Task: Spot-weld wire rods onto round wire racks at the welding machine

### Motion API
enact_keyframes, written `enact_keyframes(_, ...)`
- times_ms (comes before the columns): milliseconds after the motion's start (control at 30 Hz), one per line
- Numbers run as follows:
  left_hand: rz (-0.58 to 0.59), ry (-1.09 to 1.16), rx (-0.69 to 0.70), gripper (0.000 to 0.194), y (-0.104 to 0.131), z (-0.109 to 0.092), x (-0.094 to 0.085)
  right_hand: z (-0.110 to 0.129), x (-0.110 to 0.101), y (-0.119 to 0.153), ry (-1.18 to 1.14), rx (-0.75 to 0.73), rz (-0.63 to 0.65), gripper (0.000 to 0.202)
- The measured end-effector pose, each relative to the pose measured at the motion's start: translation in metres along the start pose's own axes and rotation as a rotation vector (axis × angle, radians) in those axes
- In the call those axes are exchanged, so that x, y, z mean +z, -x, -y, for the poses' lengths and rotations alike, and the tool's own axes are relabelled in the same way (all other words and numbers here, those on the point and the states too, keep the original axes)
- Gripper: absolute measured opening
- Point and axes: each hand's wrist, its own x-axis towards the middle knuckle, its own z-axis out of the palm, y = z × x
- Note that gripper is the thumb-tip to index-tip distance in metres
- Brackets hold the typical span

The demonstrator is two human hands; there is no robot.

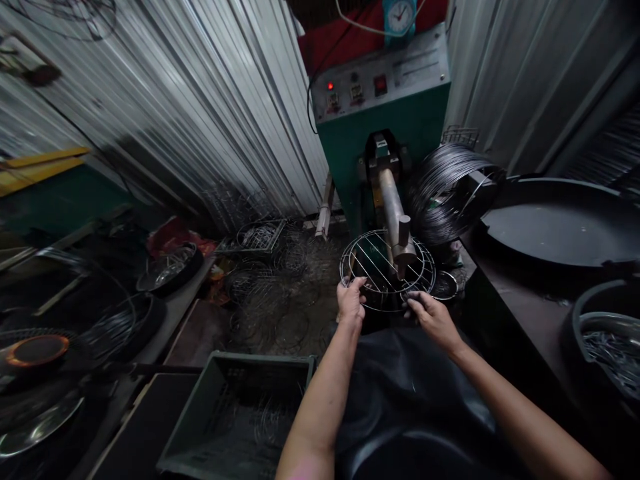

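A round wire rack [371,261] with parallel bars across a double ring lies tilted under the electrode arm [393,200] of a green spot-welding machine [345,150]. My left hand [352,301] is closed on its near left rim, thumb on top. At the near right rim, my right hand [429,315] pinches the wire between thumb and fingers. Its fingertips are dark, and whether a small piece is also between them is too small to tell. The electrode tip comes down over the right part of the rack.
A coil of wire [450,193] stands right of the machine, beside a large dark basin [560,227]. Another tub [575,327] at right holds metal pieces. A green plastic crate [210,407] sits front left. Wire rings [290,327] lie beyond it.
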Motion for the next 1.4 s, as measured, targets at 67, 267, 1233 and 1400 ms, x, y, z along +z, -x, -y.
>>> enact_keyframes(67, -0.001, -0.012, -0.010, 0.048, -0.001, 0.001, 0.000, 0.001, -0.001, -0.001, 0.004, -0.004, 0.003, 0.035)
enact_keyframes(267, 0.000, -0.010, -0.036, 0.043, -0.006, 0.001, 0.003, 0.004, -0.004, -0.006, 0.032, -0.033, 0.016, 0.031)
enact_keyframes(1233, 0.040, -0.175, -0.286, 0.039, -0.032, -0.020, -0.005, -0.063, -0.053, 0.032, -0.012, 0.170, -0.207, 0.036)
enact_keyframes(1400, 0.121, -0.171, -0.340, 0.034, -0.043, -0.024, 0.000, -0.099, -0.073, 0.056, -0.002, 0.341, -0.121, 0.037)
